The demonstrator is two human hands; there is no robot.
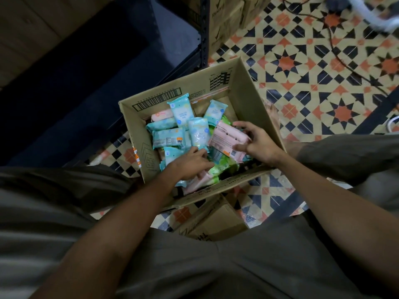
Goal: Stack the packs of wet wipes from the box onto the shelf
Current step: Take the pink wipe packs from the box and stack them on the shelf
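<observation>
A shop stockroom, judging by the dark metal slotted-post shelving unit (pixel 203 31), brown cardboard cartons (pixel 224 24) stacked on the patterned tiled floor (pixel 323 83).

Single view only: the camera sits on your head and looks forward and steeply down, almost straight onto the open cardboard box (pixel 252 98) on the patterned tile floor (pixel 323 67). Wide-angle lens; straight edges bow toward the frame borders. Your forearms enter from the bottom edge and meet near centre, so the left hand (pixel 190 165) and right hand (pixel 257 143) are close and sharp. Your lap fills the lower third. The dark shelf frame (pixel 204 39) lies at the top, farther off and dim. No second view, so no overlap to log.
</observation>
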